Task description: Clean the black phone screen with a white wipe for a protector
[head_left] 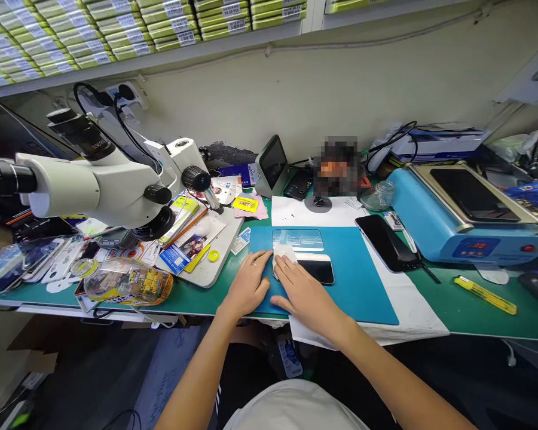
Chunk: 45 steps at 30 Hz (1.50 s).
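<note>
A smartphone (pixel 321 270) with a dark screen and light frame lies on the blue mat (pixel 363 298). A white tissue (pixel 284 251) covers its left end. My right hand (pixel 302 291) presses the tissue down on the phone, its fingers stretched over it. On the phone's left side, my left hand (pixel 248 282) rests with fingers extended, a ring on one of them. Its fingertips are close to the tissue and phone edge; whether they touch cannot be made out. Just beyond the phone lies a clear film or glass sheet (pixel 311 239).
A microscope (pixel 94 185) and a plastic jar (pixel 125 283) stand at left among papers and packets. A second dark phone (pixel 383 242), a blue machine (pixel 448 224) and a yellow cutter (pixel 486 295) are at right. Behind the mat stands a small screen device (pixel 272 166).
</note>
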### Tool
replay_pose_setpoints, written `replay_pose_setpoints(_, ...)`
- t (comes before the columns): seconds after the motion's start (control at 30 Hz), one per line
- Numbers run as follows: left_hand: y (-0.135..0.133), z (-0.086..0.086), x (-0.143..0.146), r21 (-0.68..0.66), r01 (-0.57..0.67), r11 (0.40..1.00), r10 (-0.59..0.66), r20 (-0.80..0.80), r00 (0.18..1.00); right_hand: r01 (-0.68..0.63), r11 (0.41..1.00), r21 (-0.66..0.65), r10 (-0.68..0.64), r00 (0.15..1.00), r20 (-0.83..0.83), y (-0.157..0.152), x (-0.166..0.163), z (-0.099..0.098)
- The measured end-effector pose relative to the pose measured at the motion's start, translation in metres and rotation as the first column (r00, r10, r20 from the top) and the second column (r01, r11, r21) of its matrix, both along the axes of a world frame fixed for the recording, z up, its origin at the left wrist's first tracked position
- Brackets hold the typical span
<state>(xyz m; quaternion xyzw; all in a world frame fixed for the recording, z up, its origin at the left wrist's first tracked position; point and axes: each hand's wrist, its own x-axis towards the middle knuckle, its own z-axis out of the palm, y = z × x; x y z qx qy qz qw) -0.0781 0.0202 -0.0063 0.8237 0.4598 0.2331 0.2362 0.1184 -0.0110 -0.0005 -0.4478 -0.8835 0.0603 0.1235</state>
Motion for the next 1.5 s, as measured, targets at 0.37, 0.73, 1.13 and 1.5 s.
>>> replay_pose_setpoints(0.37,0.001,0.001,0.003,-0.03,-0.036,0.999,0.036,-0.025,0.999,0.223,0.974,0.036,-0.225,0.972,0.069,-0.031,0.072,-0.012)
replay_pose_setpoints(0.73,0.001,-0.002,0.002,0.01,-0.026,1.0,0.026,0.002,1.0,0.076,0.997,-0.001,-0.076,0.996,0.048,0.003,-0.005,-0.002)
replay_pose_setpoints(1.13,0.001,0.004,0.003,-0.03,-0.021,0.999,0.021,-0.023,1.0,0.151,0.988,-0.037,-0.149,0.988,0.047,-0.03,0.087,-0.009)
replay_pose_setpoints(1.5,0.001,0.0,0.003,0.007,-0.025,1.0,0.024,0.002,1.0,-0.006,0.999,0.049,0.007,1.0,-0.026,0.01,0.005,-0.006)
